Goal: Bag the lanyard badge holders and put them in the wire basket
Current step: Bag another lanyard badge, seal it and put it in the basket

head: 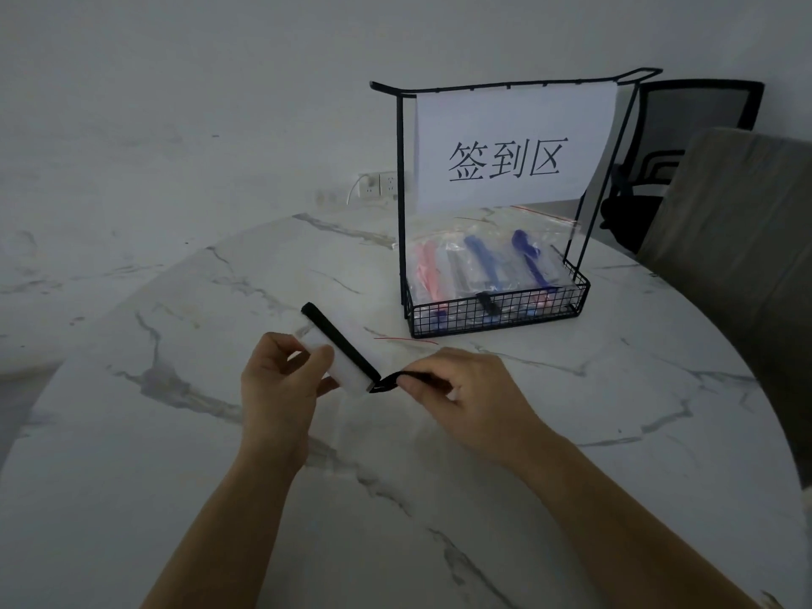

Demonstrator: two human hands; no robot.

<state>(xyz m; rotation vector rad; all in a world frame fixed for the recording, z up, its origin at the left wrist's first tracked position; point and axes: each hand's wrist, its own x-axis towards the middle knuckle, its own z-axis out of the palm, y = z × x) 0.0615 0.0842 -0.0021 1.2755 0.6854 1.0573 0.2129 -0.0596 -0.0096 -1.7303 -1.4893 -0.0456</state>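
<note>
Hanging on the wire basket (496,308), a paper sign (512,114) overhangs bagged lanyards (481,262).

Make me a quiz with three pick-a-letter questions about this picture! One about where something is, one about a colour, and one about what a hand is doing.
1. Where is the paper sign?
A. hanging from the tall frame of the wire basket
B. lying flat in front of it
C. tucked under it

2. What colour is the lanyard strap in the person's hands?
A. red
B. black
C. yellow

3. What is the right hand doing?
A. lying flat and open
B. pinching the lanyard strap
C. making an empty fist

Answers:
1 A, it hangs from the frame's top bar.
2 B, the strap along the badge holder is black.
3 B, its fingertips pinch the strap's end; the left hand holds the badge holder.
</note>
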